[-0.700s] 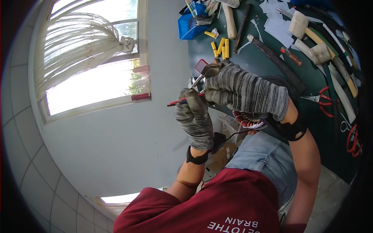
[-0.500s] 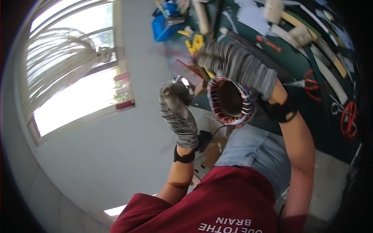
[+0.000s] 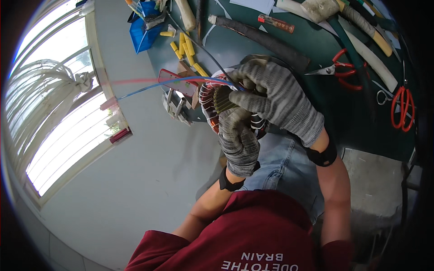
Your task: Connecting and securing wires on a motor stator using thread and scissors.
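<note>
A motor stator, a ring of laced windings around a slotted metal core, is held in front of me at the table's edge. My left hand, in a grey knit glove, has its fingers curled over the stator's near rim. Over its right side lies my gloved right hand, the thumb and fingers closed on lead wires. Out of that grip a blue wire runs left, with red wire beside it, and a dark wire rises toward the far side. My hands cover much of the ring.
On the green table lie a wrapped dark bar, red-handled scissors, a second red-handled pair, a mallet and several yellow pieces. A blue bin stands far left. A metal clamp-like fixture sits left of the stator.
My left hand, apart from the stator earlier, has come right onto its rim. My right hand now grips the wires, which stretch out leftward. The view has shifted too.
</note>
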The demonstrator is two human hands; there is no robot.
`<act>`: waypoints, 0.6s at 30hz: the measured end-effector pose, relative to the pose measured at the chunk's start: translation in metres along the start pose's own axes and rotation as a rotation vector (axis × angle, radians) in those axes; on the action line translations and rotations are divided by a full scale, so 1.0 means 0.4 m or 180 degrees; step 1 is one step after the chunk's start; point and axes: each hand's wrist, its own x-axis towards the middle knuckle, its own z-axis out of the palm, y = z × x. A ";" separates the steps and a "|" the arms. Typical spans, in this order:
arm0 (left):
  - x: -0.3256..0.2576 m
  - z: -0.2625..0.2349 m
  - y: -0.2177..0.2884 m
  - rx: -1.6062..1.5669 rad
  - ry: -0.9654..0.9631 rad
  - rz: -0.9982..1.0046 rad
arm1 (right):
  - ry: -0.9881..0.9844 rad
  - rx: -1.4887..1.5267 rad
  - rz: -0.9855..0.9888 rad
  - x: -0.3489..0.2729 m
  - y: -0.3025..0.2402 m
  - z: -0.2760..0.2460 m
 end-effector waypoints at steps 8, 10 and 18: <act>0.016 0.024 0.021 -0.0328 0.0182 -0.0207 | 0.0320 0.1035 0.0493 -0.020 0.002 -0.011; 0.017 0.025 0.026 -0.0260 0.0215 -0.0259 | 0.0436 0.1032 0.0344 -0.034 0.007 -0.005; 0.111 0.001 0.042 0.0164 0.0140 -0.0059 | 0.0144 0.0149 -0.0452 -0.045 0.041 0.008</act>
